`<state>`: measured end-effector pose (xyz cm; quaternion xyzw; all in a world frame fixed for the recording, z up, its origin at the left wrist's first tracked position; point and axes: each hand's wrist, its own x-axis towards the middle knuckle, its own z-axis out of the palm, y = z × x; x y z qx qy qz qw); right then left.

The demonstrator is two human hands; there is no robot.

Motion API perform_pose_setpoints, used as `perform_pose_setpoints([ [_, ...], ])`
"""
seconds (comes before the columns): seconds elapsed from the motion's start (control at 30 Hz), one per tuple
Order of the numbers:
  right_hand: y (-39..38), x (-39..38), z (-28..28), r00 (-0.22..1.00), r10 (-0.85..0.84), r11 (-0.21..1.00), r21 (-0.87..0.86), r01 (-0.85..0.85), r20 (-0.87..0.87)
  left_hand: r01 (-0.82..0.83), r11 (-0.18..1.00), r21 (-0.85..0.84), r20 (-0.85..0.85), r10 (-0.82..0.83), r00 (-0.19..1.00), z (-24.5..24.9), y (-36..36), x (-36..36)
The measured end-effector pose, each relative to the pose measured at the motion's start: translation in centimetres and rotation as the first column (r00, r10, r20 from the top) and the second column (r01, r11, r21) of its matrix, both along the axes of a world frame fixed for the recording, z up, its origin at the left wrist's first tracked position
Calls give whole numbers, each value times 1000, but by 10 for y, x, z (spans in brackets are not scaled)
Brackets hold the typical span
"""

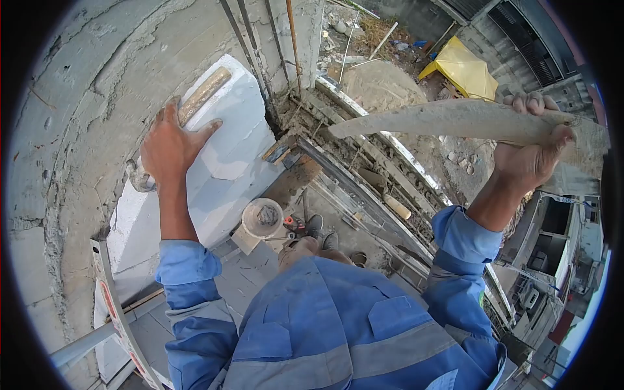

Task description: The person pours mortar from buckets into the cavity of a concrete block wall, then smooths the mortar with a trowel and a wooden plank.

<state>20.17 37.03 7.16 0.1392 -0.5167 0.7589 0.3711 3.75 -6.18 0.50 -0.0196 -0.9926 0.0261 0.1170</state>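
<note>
My left hand (170, 146) is over a hammer on a white foam-like panel (227, 140), fingers around its middle and thumb stretched across the panel. The hammer's worn wooden handle (207, 94) sticks out above the hand, and its grey metal head (136, 177) shows below. On the other side my right hand (530, 146) grips the near end of a long, cement-smeared wooden board (442, 122). That board reaches out leftward, narrowing to a tip over the formwork.
A rough concrete wall (84, 130) rises at left, and steel bars (294, 45) stand upright near the corner. Below are a bucket (262, 218) and a wooden-handled tool (396, 207) by the wall edge. A spirit level (117, 305) leans lower left; a yellow tarp (463, 68) lies far below.
</note>
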Motion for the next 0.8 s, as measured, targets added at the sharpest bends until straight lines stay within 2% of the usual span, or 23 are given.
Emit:
perform_pose_setpoints([
  [0.03, -3, -7, -25, 998, 35, 998, 53, -33, -51, -28, 1000, 9, 17, 28, 999, 1, 4, 0],
  [0.13, -13, 29, -5, 995, 48, 994, 102, -38, -89, -20, 1000, -7, -10, 20, 1000, 1, 5, 1],
  [0.17, 4, 54, 24, 996, 28, 999, 20, -26, -79, -9, 1000, -13, -1, 9, 1000, 0, 6, 0],
  [0.23, 8, 56, 25, 998, 13, 998, -67, -17, -60, -17, 1000, -4, -15, 17, 1000, 1, 6, 2],
  [0.3, -20, 20, -26, 974, -217, 976, 49, 214, 67, -16, 1000, -21, -20, 15, 1000, -1, 1, 0],
  [0.33, -24, 14, -51, 973, -223, 975, 16, 223, 51, -22, 1000, -20, -32, 21, 999, -4, 5, -1],
  [0.37, -19, 21, -44, 973, -227, 974, 20, 226, 42, -18, 1000, -15, -40, 18, 999, -5, 6, 4],
  [0.43, -8, 42, -24, 1000, -30, 999, -11, 30, 5, -30, 998, -61, -54, 27, 998, -4, 6, 0],
  [0.47, -3, 53, 0, 998, -53, 999, -8, 53, -25, -20, 997, -70, -42, 17, 999, -4, 8, 0],
  [0.57, 1, 56, 2, 994, -108, 994, -9, 108, -2, -38, 999, -25, -4, 38, 999, -1, 9, 1],
  [0.6, -17, 32, -18, 947, -319, 940, 115, 321, -32, -31, 999, -39, -23, 31, 999, -4, 6, -2],
  [0.63, -23, 31, -15, 954, -299, 953, 38, 299, -10, -28, 998, -48, -39, 26, 999, -6, 5, -1],
  [0.67, -21, 31, -12, 909, -416, 883, 228, 410, -27, -19, 998, -54, -40, 17, 999, -4, 3, 1],
  [0.73, -11, 38, 12, 845, -529, 754, 414, 510, -77, -10, 999, -33, -37, 9, 999, -3, 6, 0],
  [0.77, -4, 47, 29, 969, -237, 950, 194, 245, -64, -8, 1000, -29, -34, 7, 999, -4, 8, 1],
  [0.8, -6, 48, 25, 993, -83, 993, 81, 90, -88, -9, 1000, -29, -33, 8, 999, -1, 8, 3],
])
